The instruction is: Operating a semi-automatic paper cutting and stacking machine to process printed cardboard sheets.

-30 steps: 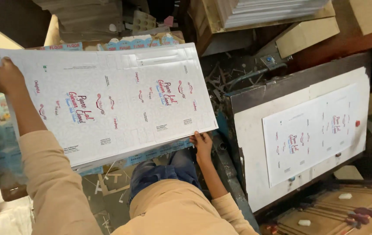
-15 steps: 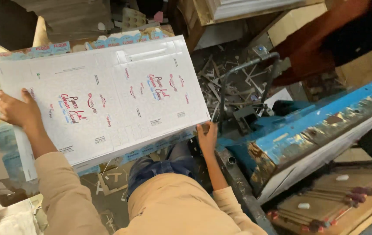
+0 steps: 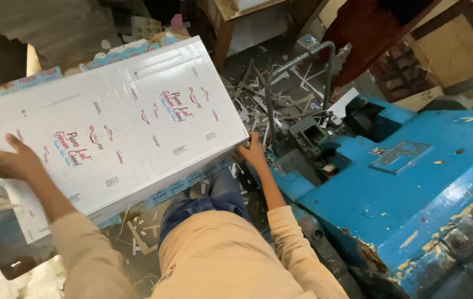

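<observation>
Scraps of cut card cover the dark floor [image 3: 258, 99] of this workshop, and we look down on it from above. We hold a large white printed card sheet [image 3: 114, 127] between both hands, over our knees. Its long axis runs from the near left up to the far right, slightly tilted. Our left hand [image 3: 6, 160] lies on the near left edge, with fingers spread flat on the top face and pressing it. Our right hand [image 3: 253, 155] is under the right corner, fingers curled around the edge, though we cannot see the fingertips fully. More printed sheets with blue borders [image 3: 181, 185] show below the white one. To the right stands a blue machine [image 3: 402, 188] with chipped paint, just beside the right hand, which is the nearer one to it. A bent metal bar [image 3: 297, 72] rises at its far side.
</observation>
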